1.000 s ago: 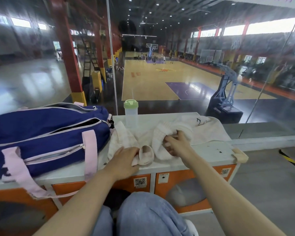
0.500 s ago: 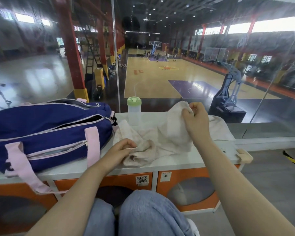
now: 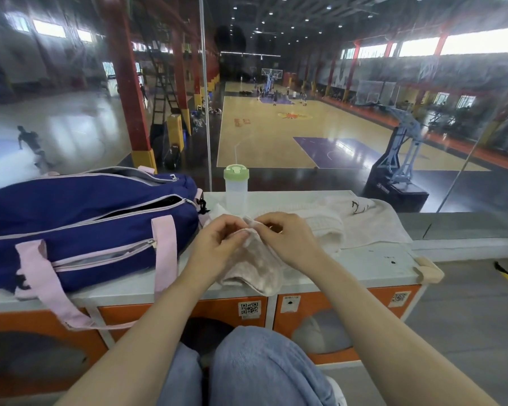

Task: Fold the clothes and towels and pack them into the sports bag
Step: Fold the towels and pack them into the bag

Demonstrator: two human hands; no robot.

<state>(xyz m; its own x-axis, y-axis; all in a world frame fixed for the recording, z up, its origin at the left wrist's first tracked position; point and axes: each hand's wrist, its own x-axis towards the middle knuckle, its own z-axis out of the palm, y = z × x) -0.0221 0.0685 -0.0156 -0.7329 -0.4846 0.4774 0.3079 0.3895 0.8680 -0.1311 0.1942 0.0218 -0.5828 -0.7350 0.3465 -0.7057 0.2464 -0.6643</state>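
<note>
Head view: we saw both hands, left (image 3: pixel 217 244) and right (image 3: pixel 291 244), pinching one towel (image 3: pixel 258 265) corner together. Bag (image 3: pixel 79 227) lay beside them, unzipped.

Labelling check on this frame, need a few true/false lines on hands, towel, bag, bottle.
1. Both hands pinch the small towel. True: left hand and right hand meet at its top corner.
2. The sports bag is zipped fully shut. False: its top zip gapes open.
3. The bottle lies on its side. False: it stands upright behind the hands.
4. The bag sits left of the towel on the white counter. True.
5. The towel is already in the bag. False: it hangs over the counter's front edge.
</note>
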